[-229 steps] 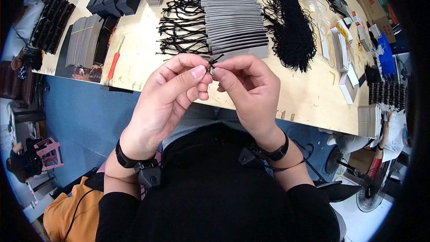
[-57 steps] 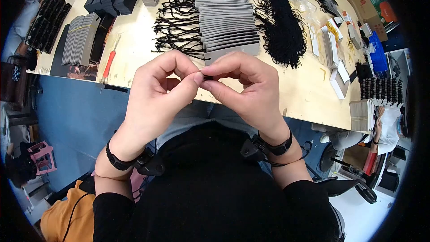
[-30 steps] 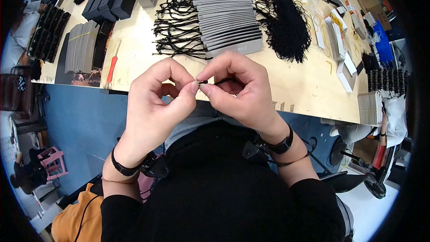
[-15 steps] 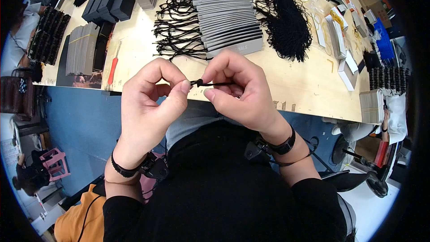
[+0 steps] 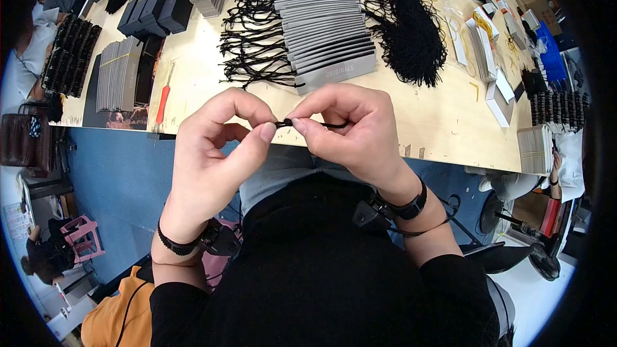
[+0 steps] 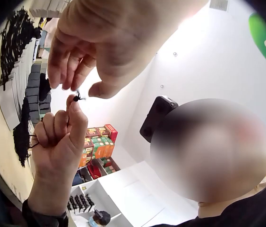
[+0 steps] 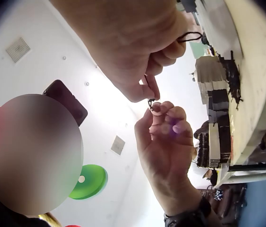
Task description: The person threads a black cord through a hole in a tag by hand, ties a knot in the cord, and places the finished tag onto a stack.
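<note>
A short black cord with a small knot [image 5: 287, 123] is stretched between both hands, above the table's front edge. My left hand [image 5: 218, 138] pinches the cord's short end between thumb and forefinger, just left of the knot. Thumb and forefinger of my right hand [image 5: 353, 125] pinch right beside the knot, and the cord runs back under its curled fingers. A black cord loop [image 7: 189, 36] sticks out behind the right hand in the right wrist view. Ahead of the hands lies an overlapping row of grey cards [image 5: 328, 38], the front one printed "ORIGINALS", with black cords [image 5: 254, 54] fanning out leftward.
A heap of loose black cords [image 5: 411, 32] lies right of the cards. A red-handled tool [image 5: 163, 103] and banded grey cards [image 5: 119, 77] are at the left. White boxes [image 5: 498, 106] stand at the right. Dark boxes [image 5: 154, 3] fill the back left.
Earlier, crossed cord ends were pinched at the fingertips; now a compact knot shows. Since half a second ago, the right thumb has closed onto the cord by the knot.
</note>
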The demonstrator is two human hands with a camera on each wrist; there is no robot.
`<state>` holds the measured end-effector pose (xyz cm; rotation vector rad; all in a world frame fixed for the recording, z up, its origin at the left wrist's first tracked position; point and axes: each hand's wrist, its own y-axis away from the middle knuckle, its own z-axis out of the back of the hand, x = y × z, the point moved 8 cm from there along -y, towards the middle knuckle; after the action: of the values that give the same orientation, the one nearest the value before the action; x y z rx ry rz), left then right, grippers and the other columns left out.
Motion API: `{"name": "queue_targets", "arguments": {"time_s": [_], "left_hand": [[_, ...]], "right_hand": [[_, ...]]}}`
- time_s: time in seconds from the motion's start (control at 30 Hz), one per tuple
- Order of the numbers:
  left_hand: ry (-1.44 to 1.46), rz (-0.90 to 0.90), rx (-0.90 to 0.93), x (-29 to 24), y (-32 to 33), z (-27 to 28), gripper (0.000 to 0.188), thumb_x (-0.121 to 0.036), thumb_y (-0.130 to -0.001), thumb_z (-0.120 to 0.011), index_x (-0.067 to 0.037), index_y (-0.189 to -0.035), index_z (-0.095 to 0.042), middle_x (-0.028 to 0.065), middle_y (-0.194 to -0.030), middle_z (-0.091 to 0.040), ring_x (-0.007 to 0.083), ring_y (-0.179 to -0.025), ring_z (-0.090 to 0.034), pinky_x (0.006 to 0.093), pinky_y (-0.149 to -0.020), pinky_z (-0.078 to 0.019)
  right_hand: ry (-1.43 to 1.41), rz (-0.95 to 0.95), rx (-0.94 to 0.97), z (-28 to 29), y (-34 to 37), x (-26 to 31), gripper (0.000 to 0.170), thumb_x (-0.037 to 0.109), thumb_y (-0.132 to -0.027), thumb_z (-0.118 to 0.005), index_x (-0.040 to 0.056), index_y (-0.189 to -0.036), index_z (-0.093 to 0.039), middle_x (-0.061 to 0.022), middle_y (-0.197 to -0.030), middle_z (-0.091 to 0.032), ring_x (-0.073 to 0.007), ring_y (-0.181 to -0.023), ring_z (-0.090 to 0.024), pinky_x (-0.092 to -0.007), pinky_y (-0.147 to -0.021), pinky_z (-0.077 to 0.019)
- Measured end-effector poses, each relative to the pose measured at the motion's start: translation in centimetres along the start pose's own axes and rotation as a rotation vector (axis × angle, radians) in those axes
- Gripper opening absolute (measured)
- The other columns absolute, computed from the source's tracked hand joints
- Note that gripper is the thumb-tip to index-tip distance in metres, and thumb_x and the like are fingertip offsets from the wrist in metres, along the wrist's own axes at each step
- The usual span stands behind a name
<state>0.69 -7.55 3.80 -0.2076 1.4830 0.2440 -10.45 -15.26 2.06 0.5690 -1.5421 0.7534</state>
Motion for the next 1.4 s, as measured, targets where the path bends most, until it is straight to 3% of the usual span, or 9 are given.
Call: {"name": "queue_targets", "arguments": {"time_s": [0.23,0.3,0.4,0.77,1.0,1.1,1.17,1.27,1.4], "left_hand": [[-0.146,-0.185,0.043,-1.4,-0.1,-0.9,0.026,0.002,-0.069,-0.065,0.001,-0.095,-0.06,0.0089,-0.094,-0.06,0.0119,-0.077,-0.057,0.0219,-0.065,-0.0469],[-0.6,-0.406,-0.045,-3.2,0.4,-1.3,0.019,0.003,-0.065,-0.068,0.0,-0.082,-0.063,0.0066,-0.082,-0.062,0.0127,-0.07,-0.058,0.0226,-0.063,-0.0466],[-0.669,-0.556,-0.064,-4.0,0.7,-1.4,0.011,0.004,-0.064,-0.068,0.001,-0.072,-0.061,0.0056,-0.073,-0.061,0.0131,-0.063,-0.058,0.0217,-0.062,-0.0458],[-0.263,-0.218,-0.064,0.5,0.7,2.5,0.005,0.001,-0.078,-0.059,0.0,-0.08,-0.055,0.0031,-0.074,-0.055,0.0072,-0.063,-0.054,0.0197,-0.058,-0.0466],[0.103,-0.031,-0.163,3.5,3.2,6.7,0.004,0.0,-0.079,-0.059,0.001,-0.082,-0.057,0.0029,-0.075,-0.056,0.0062,-0.061,-0.053,0.0176,-0.054,-0.0448],[-0.2,-0.09,0.01,4.1,3.5,6.7,0.023,-0.012,-0.077,-0.063,-0.001,-0.097,-0.059,0.0094,-0.09,-0.061,0.0172,-0.08,-0.059,0.0269,-0.071,-0.0468],[-0.519,-0.178,-0.046,1.3,3.7,6.6,0.051,-0.028,-0.072,-0.066,-0.003,-0.115,-0.052,0.0178,-0.122,-0.046,0.0304,-0.117,-0.041,0.0374,-0.097,-0.0304],[-0.139,-0.328,0.127,1.3,3.8,5.8,0.056,-0.029,-0.079,-0.06,0.002,-0.122,-0.043,0.0181,-0.124,-0.044,0.0294,-0.121,-0.037,0.0388,-0.1,-0.0259],[0.398,-0.157,-0.056,3.9,4.1,7.1,0.025,-0.018,-0.088,-0.05,0.002,-0.103,-0.049,0.0108,-0.097,-0.057,0.0145,-0.091,-0.054,0.0271,-0.08,-0.0424]], "right_hand": [[0.114,-0.01,-0.036,0.4,0.3,0.6,0.009,0.01,-0.075,-0.063,0.0011,-0.077,-0.062,0.0088,-0.048,-0.036,0.0002,-0.045,-0.028,-0.0192,-0.041,-0.0207],[0.134,0.003,-0.026,0.4,0.3,1.0,0.01,0.011,-0.076,-0.062,0.0008,-0.076,-0.062,0.0081,-0.048,-0.037,-0.0003,-0.045,-0.029,-0.0196,-0.041,-0.0214],[0.137,-0.144,0.062,0.3,0.3,0.8,0.012,0.012,-0.078,-0.061,0.0005,-0.076,-0.061,0.0067,-0.048,-0.038,-0.0011,-0.045,-0.031,-0.02,-0.041,-0.0232],[0.303,-0.077,0.166,1.4,-0.4,0.3,0.013,0.014,-0.081,-0.06,0.0005,-0.079,-0.06,0.0018,-0.056,-0.051,-0.0027,-0.048,-0.04,-0.0187,-0.044,-0.0314],[0.186,-0.269,0.146,2.9,-2.0,3.5,0.011,0.008,-0.073,-0.069,0.0028,-0.072,-0.06,0.0001,-0.064,-0.06,-0.0019,-0.055,-0.052,-0.0152,-0.048,-0.0401],[0.321,-0.011,0.329,-0.9,-3.3,4.9,0.016,0.014,-0.073,-0.07,0.0044,-0.07,-0.057,-0.0014,-0.061,-0.059,-0.0054,-0.053,-0.054,-0.0208,-0.046,-0.0402],[0.459,0.069,0.545,-5.0,-3.8,5.4,0.013,0.011,-0.073,-0.069,0.0037,-0.071,-0.058,0.0009,-0.062,-0.058,-0.0038,-0.056,-0.053,-0.019,-0.048,-0.0393],[0.518,0.21,0.738,-9.7,-4.6,4.9,0.015,0.015,-0.075,-0.067,0.0033,-0.075,-0.058,-0.0006,-0.058,-0.055,-0.005,-0.052,-0.05,-0.0206,-0.046,-0.0379],[0.383,0.062,0.822,-12.0,-8.4,4.4,0.013,0.014,-0.077,-0.065,0.0028,-0.075,-0.058,-0.0006,-0.057,-0.056,-0.0036,-0.051,-0.05,-0.0188,-0.046,-0.0361]]}}
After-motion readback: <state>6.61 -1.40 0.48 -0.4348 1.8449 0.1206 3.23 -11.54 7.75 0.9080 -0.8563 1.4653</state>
